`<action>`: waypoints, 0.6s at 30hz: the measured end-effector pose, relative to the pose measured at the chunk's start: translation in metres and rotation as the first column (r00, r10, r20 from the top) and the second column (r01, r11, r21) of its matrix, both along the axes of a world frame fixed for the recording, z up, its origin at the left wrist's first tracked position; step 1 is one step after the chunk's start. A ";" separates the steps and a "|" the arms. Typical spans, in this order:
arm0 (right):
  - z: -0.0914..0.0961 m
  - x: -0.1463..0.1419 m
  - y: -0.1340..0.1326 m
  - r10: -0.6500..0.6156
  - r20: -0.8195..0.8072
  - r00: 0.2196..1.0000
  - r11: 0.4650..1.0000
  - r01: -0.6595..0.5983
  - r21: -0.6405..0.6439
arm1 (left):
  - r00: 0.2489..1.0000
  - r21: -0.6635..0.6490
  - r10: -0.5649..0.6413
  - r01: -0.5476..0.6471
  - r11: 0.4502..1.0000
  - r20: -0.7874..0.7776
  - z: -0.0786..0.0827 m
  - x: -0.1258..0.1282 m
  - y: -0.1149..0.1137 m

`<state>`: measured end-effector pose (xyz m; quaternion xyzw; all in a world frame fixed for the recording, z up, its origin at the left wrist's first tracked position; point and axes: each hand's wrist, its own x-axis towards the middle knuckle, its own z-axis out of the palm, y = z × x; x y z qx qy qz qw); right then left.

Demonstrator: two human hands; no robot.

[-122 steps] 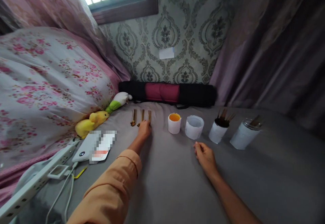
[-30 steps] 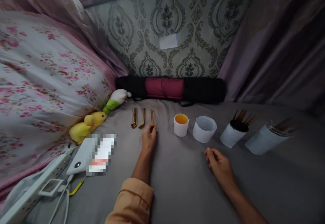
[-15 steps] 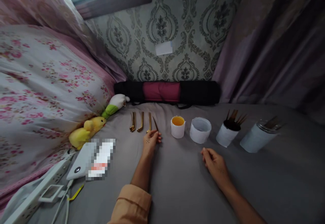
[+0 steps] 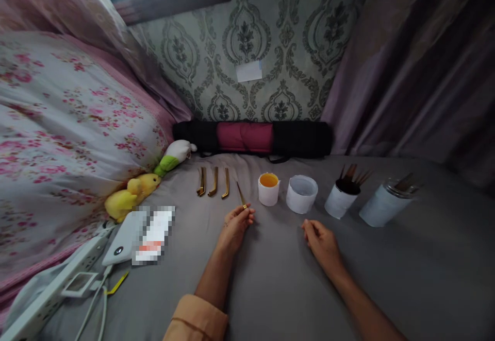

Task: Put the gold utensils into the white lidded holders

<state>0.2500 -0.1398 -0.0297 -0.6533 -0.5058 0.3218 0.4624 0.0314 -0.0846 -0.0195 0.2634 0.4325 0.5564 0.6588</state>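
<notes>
My left hand (image 4: 236, 223) is closed in a pinch on slim gold tweezers (image 4: 242, 195), whose narrow end points away from me above the grey sheet. To the left of them lie several gold tweezers with bent tips (image 4: 213, 182) in a spaced row, one standing apart as a single gold piece (image 4: 226, 184). My right hand (image 4: 322, 242) rests with its fingers curled in front of a wide white cup (image 4: 302, 202), apart from it; nothing shows in its fingers. A smaller white cup with a yellow-orange inside (image 4: 268, 195) stands between the tweezers and the wide cup.
Farther right are a white-wrapped cup of brown sticks (image 4: 338, 203) and a tilted-looking jar (image 4: 381, 209), also holding sticks. A black and maroon roll (image 4: 245, 137) lies along the wall. Plush toys (image 4: 126, 197), a white device (image 4: 126, 240) and a power strip (image 4: 54, 292) are at left.
My left hand has moved slightly right and toward me, away from the row, carrying the tweezers with it. My right hand stays nearly in place, and the view has shifted a little.
</notes>
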 end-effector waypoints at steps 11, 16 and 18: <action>0.005 -0.003 -0.002 -0.002 0.038 0.999 1.000 0.001 0.010 | 0.995 0.007 -0.069 0.068 0.998 0.078 0.004 0.018 -0.029; 0.005 -0.003 -0.002 0.009 0.045 0.999 1.000 -0.009 0.010 | 0.993 0.022 -0.091 0.089 0.996 0.077 0.002 0.027 -0.041; 0.004 -0.003 -0.001 0.009 0.046 0.999 1.000 -0.010 0.017 | 0.992 0.041 -0.105 0.103 0.994 0.069 0.003 0.032 -0.045</action>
